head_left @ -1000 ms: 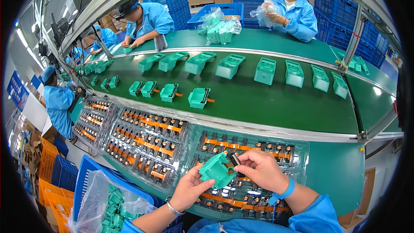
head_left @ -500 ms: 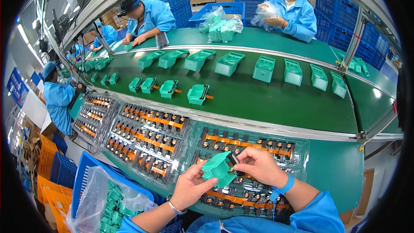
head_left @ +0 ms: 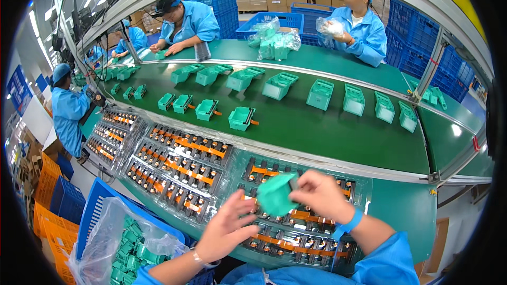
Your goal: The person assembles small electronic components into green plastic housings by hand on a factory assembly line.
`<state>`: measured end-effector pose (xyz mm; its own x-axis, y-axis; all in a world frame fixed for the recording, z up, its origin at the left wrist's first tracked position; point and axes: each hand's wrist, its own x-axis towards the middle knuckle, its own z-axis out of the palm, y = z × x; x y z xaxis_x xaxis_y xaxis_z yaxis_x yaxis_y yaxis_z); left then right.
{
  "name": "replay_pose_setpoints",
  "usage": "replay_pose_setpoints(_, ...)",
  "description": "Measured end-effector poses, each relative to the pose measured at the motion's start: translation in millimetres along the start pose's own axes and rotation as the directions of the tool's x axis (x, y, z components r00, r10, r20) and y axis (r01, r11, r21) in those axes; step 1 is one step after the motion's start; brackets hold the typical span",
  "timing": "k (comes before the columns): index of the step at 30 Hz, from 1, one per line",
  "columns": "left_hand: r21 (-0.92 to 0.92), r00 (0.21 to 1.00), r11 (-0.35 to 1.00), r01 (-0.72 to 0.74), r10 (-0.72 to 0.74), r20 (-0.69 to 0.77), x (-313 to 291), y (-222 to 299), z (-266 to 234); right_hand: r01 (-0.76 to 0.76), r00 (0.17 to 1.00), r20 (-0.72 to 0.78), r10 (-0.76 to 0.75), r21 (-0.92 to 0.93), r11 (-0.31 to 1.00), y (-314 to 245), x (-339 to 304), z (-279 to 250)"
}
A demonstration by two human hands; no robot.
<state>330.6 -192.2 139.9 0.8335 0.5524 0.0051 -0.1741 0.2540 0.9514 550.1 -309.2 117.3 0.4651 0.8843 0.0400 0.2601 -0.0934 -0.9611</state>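
My right hand (head_left: 323, 196) pinches a green plastic housing (head_left: 274, 196) by its right side, above a clear tray (head_left: 362, 192). The housing is blurred by motion, and the dark part at its right edge is mostly behind my fingers. Just left of it, my left hand (head_left: 224, 229) has its fingers spread and holds nothing; a small gap separates it from the housing. Black parts with orange strips (head_left: 296, 245) fill rows in the tray below both hands. More such parts (head_left: 177, 166) lie in trays to the left.
Beyond the trays runs a green belt (head_left: 343, 140), with a row of small green housings (head_left: 242, 118) and a row of larger ones (head_left: 320, 95). A blue crate (head_left: 97, 206) with bagged green parts (head_left: 129, 253) stands lower left. Co-workers (head_left: 356, 29) sit across the belt.
My left hand has let go of the green housing and moved down and left, its fingers spreading. The right hand keeps the housing, which has turned and shifted slightly rightward and up.
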Motion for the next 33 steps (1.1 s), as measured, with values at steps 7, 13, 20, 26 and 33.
replay_pose_setpoints(7,0.491,0.65,0.847,-0.203,0.491,-0.58,-78,54,-125,-0.117,0.923,-0.357,0.144,0.098,0.988,29,85,-73)
replay_pose_setpoints(13,0.666,0.618,0.621,0.414,0.345,-0.706,-232,-40,-266,-0.291,0.898,-0.289,0.33,0.171,0.941,59,154,-37)
replay_pose_setpoints(20,0.918,0.913,-0.058,0.393,0.142,-0.382,-233,-64,-233,-0.293,0.901,-0.24,0.36,0.272,0.916,83,172,-45)
replay_pose_setpoints(26,0.685,0.692,0.284,0.671,0.093,-0.716,-211,-53,-282,-0.251,0.946,-0.185,0.265,0.094,0.963,3,100,-40)
replay_pose_setpoints(33,0.819,0.811,0.054,0.571,0.116,-0.573,-182,-150,-377,-0.168,0.971,-0.167,0.169,0.018,0.986,-22,5,-74)
